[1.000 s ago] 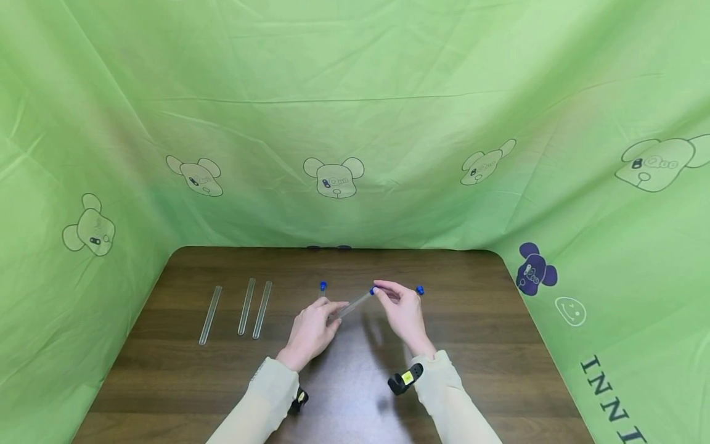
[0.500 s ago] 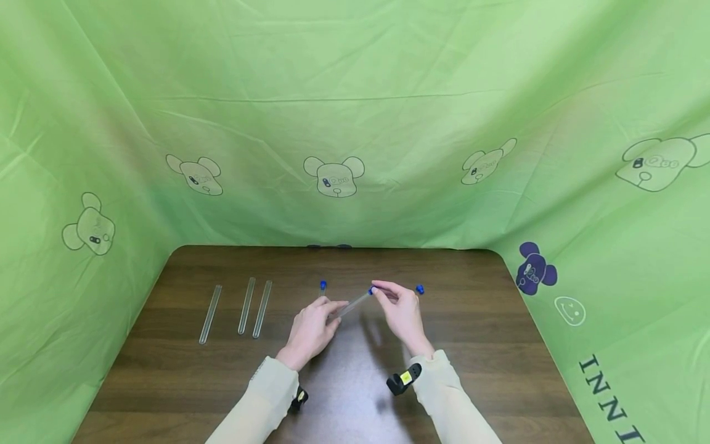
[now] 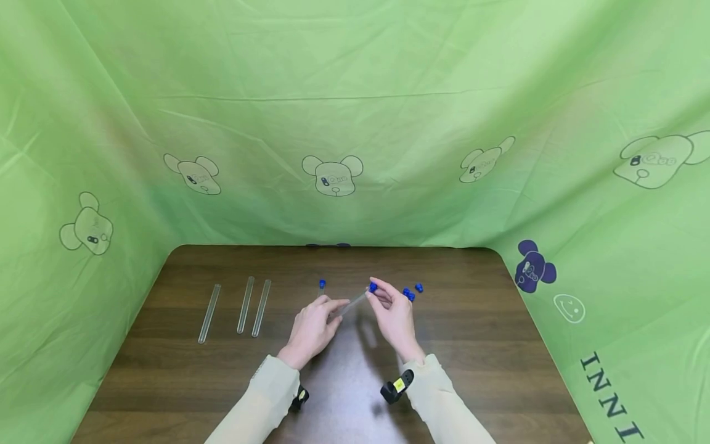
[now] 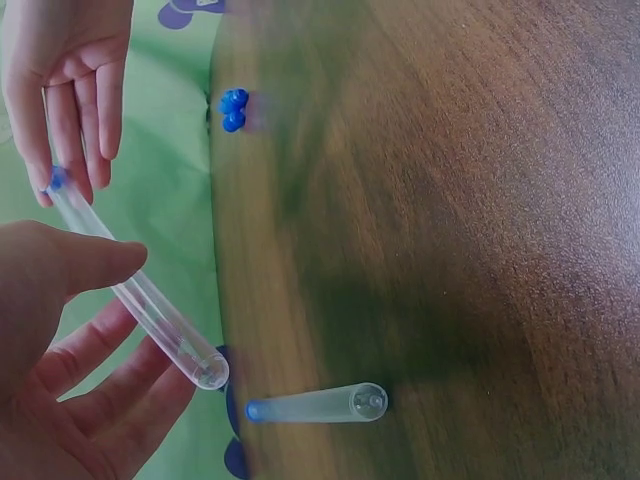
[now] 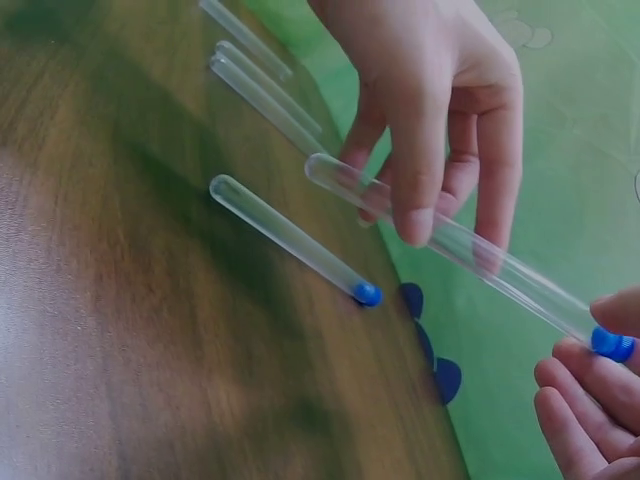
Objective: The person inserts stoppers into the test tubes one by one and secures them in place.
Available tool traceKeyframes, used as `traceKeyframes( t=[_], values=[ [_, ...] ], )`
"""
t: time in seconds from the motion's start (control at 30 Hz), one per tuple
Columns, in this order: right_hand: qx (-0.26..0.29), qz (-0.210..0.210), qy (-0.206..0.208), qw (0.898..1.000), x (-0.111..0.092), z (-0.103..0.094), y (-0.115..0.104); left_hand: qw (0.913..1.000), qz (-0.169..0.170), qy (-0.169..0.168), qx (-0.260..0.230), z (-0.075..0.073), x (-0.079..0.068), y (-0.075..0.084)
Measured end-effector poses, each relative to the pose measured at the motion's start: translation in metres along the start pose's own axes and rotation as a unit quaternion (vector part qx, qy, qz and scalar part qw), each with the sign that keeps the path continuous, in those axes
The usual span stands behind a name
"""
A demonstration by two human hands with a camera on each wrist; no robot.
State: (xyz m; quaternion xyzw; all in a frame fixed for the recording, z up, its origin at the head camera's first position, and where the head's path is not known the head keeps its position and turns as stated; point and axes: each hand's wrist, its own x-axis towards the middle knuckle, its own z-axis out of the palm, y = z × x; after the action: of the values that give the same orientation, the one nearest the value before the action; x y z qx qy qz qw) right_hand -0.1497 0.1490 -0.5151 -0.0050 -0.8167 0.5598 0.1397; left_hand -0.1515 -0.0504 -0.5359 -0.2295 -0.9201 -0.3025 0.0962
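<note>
My left hand (image 3: 312,330) holds a clear glass test tube (image 5: 510,275) between thumb and fingers, slanted above the table. The tube's rounded closed end (image 4: 210,372) points toward me and its mouth toward the right hand. With thumb and fingers, my right hand (image 3: 396,320) pinches a blue cap (image 5: 612,344) at the tube's mouth. On the table beyond the left hand lies another test tube (image 5: 290,240) with a blue cap on it; the left hand hides most of it in the head view.
Three uncapped test tubes lie at the left: one outer tube (image 3: 209,313) and a pair, with one tube (image 3: 246,305) beside the other (image 3: 262,308). A few loose blue caps (image 3: 408,294) sit behind the right hand. Green printed cloth (image 3: 333,123) surrounds the wooden table (image 3: 471,370).
My right hand has shifted slightly left and its fingers have turned around the cap, so more of the blue cap and the loose caps behind show. The left hand stays nearly still.
</note>
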Motion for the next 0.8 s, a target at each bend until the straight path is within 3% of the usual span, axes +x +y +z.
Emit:
traceKeyframes(
  t=[0.8],
  values=[
    [0.041,-0.032,0.048,0.997,-0.004,0.013,0.008,0.9997,0.017,0.013,-0.011,-0.001,0.0,0.007]
  ],
)
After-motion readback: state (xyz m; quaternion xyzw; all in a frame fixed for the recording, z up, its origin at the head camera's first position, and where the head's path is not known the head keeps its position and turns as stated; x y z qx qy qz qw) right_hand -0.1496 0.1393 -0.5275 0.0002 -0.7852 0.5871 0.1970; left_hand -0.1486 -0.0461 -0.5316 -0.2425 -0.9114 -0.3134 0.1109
